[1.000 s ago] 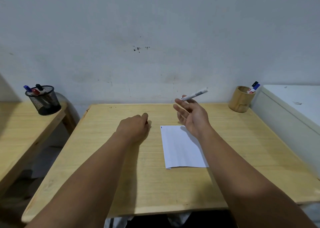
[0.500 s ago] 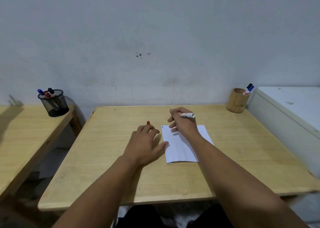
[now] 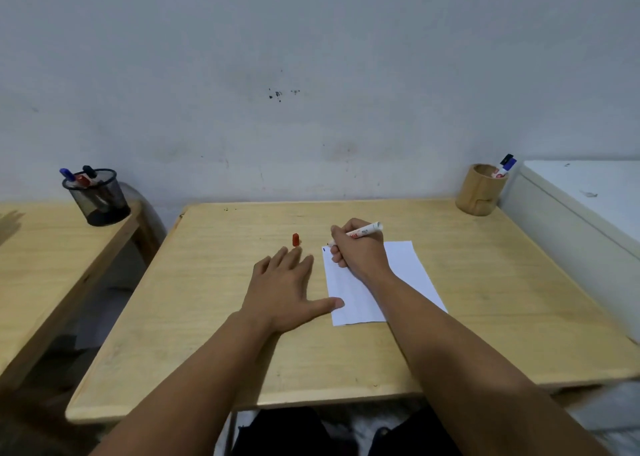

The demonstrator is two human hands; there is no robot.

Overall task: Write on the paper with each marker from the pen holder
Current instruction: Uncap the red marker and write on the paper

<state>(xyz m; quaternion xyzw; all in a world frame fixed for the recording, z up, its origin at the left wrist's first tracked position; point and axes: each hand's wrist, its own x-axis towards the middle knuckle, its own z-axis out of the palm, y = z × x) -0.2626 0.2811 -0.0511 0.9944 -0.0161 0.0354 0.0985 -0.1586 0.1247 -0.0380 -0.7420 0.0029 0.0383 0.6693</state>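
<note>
A white sheet of paper [image 3: 408, 275] lies on the wooden desk [image 3: 485, 299]. My right hand [image 3: 358, 251] grips a white marker [image 3: 365, 229] in a writing hold, its tip down at the paper's top left corner beside a small blue mark. My left hand [image 3: 287, 285] lies flat and open on the desk left of the paper, thumb touching the sheet's edge. A red marker cap [image 3: 295, 239] stands on the desk just beyond my left fingertips. A wooden pen holder [image 3: 479, 190] with two markers [image 3: 505, 166] stands at the desk's far right corner.
A black mesh pen cup [image 3: 98, 197] with several markers stands on a second wooden table [image 3: 52, 254] to the left, across a gap. A white cabinet [image 3: 585, 209] adjoins the desk's right side. A grey wall runs behind.
My right hand came down from mid-air with the marker to the paper's top left corner. My left hand opened flat on the desk, leaving the red cap standing beyond its fingers.
</note>
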